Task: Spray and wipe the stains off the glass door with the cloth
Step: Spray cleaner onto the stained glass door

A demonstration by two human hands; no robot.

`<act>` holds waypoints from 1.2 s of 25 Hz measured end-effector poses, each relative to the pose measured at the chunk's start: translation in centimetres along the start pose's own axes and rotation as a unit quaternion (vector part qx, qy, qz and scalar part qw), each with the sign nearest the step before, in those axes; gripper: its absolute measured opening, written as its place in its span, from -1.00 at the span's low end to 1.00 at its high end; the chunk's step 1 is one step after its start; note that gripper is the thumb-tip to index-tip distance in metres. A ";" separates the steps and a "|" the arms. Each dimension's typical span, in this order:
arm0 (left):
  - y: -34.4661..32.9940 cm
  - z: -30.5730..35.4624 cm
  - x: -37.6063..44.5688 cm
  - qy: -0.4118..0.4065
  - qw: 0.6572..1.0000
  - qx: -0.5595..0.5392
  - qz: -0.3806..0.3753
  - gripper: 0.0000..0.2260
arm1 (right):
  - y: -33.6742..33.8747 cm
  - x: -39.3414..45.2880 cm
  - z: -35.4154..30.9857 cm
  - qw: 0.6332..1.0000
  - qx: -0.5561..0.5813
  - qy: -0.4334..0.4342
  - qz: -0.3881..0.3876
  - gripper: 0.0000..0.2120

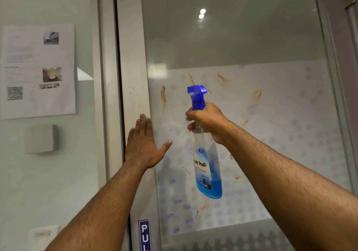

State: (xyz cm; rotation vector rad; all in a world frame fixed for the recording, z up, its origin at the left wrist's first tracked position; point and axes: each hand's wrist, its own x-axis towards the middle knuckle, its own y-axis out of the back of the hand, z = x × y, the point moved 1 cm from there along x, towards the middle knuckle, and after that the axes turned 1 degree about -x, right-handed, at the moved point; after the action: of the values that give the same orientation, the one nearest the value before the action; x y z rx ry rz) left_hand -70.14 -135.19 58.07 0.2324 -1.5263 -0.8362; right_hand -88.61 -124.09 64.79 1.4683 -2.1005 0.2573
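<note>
The glass door (251, 47) fills the middle and right, with a frosted dotted band across its lower half. Several orange-brown stains (163, 98) streak that band. My right hand (207, 122) grips the neck of a spray bottle (208, 173) with blue liquid and a blue trigger head, held upright close in front of the glass, nozzle toward the stains. My left hand (144, 146) lies flat and open against the door's metal frame (133, 76), fingers up, thumb over the glass edge. No cloth is in view.
A printed notice (38, 70) with photos and a QR code hangs on the wall at the left, above a small grey wall box (40, 139). A blue "PULL" sticker (144, 235) sits low on the door frame. A hinge shows at the top right corner.
</note>
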 end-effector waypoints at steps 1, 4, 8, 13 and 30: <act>-0.1 -0.2 0.0 -0.003 1.000 -0.001 0.007 -0.05 | -0.1 0.5 0.0 1.000 -0.011 -0.004 0.004 -0.65; -0.2 -0.5 0.0 -0.009 1.000 -0.002 0.013 -0.04 | 0.0 1.6 -0.1 0.999 -0.025 -0.014 -0.015 -0.57; 0.4 -0.2 0.1 -0.002 1.000 0.007 0.009 -0.03 | 0.7 2.3 -0.3 0.998 -0.027 -0.025 -0.053 -0.55; 1.1 1.1 0.2 0.028 1.000 0.012 -0.001 -0.07 | 5.4 3.0 0.7 0.999 0.019 -0.011 -0.031 -0.58; 0.7 4.0 0.6 0.047 0.997 0.056 -0.019 -0.06 | 31.3 5.4 4.7 0.975 -0.064 -0.041 0.209 -0.63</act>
State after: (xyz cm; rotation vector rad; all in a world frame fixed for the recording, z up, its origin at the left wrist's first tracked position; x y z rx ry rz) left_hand -73.73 -133.56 59.32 0.3788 -1.4849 -0.7603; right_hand -120.03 -118.58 68.72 0.9675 -2.4312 0.2168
